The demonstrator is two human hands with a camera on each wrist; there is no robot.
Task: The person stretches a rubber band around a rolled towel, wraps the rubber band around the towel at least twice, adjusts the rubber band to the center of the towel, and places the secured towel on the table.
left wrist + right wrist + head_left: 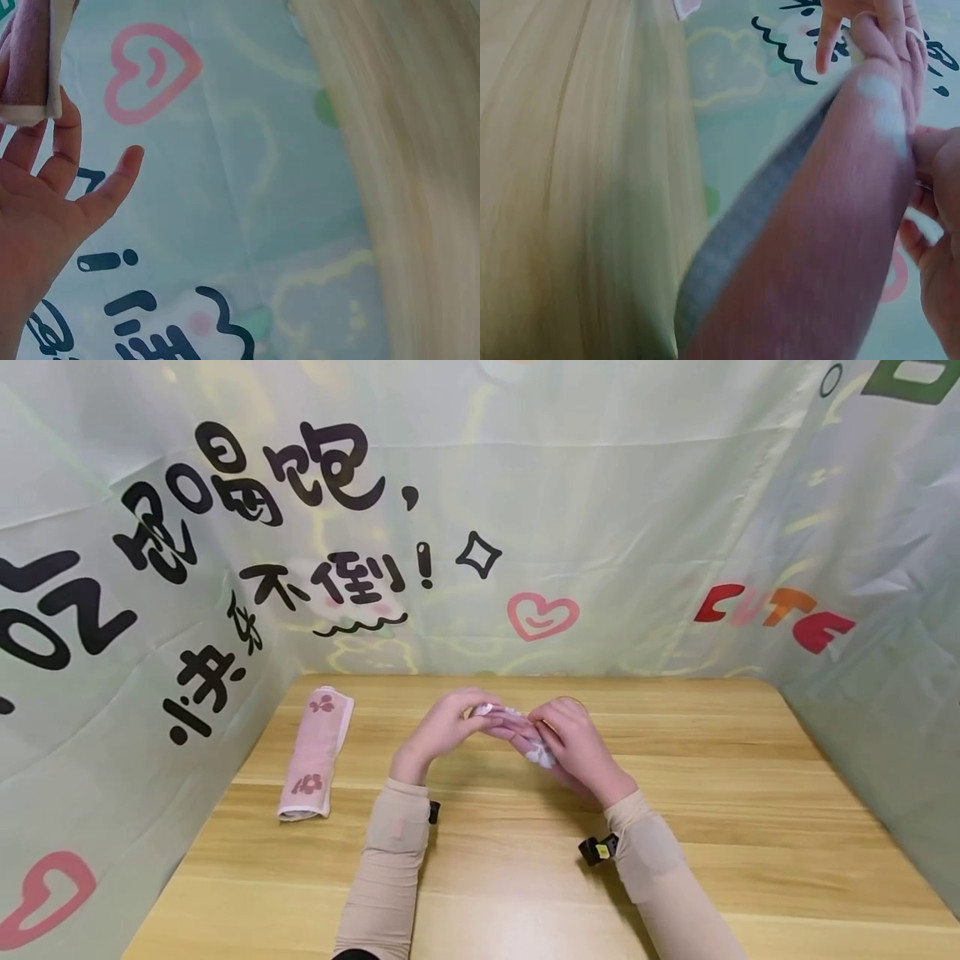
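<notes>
A mauve towel point(542, 754) with pale flower patterns is held up over the table by both hands. At its left end, the left hand point(444, 727) pinches it between thumb and fingers; in the left wrist view the little finger stands away from the cloth. Farther right, the right hand point(579, 745) pinches the towel's edge. Seen from the right wrist, the towel point(802, 247) hangs down long, with a greyish-white reverse side, and partly hides the fingers. A pink towel point(315, 752) with darker flowers lies folded into a narrow strip at the table's left.
The wooden table point(480, 877) spreads beneath both forearms. Behind it and along both sides hangs a pale printed cloth backdrop point(637, 527) with black lettering and hearts. Small black wrist cameras point(597, 850) sit on the sleeves.
</notes>
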